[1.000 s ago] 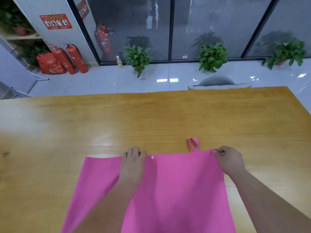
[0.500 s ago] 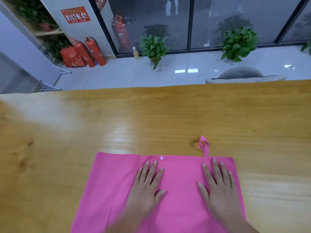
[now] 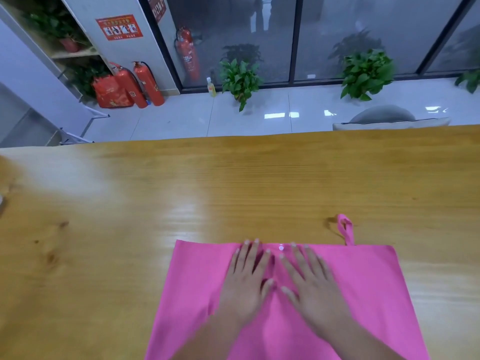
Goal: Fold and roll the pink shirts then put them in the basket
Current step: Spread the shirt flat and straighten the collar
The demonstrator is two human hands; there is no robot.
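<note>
**Both palms flat on pink shirt at table's near side**

A pink shirt (image 3: 363,294) lies spread on a wooden table (image 3: 233,183), its straight upper edge running roughly parallel to the table's far edge and its lower part running out of the bottom of the view. Bare wood stretches wide beyond the upper edge and across the whole left side; a narrower strip of wood shows to the right of the cloth. A small fabric loop (image 3: 345,228) sticks up from the upper edge onto the bare wood.

The left hand (image 3: 246,284) and the right hand (image 3: 311,287) rest side by side on the middle of the cloth, palms down, fingers straight and slightly spread, gripping nothing. Their thumbs nearly meet. The fingertips stop just short of the upper edge, and a white snap (image 3: 281,247) sits between the two hands, just past the right index fingertip.

Beyond the table stand a grey chair (image 3: 384,118), potted plants (image 3: 240,76) and red fire extinguishers (image 3: 148,84).
</note>
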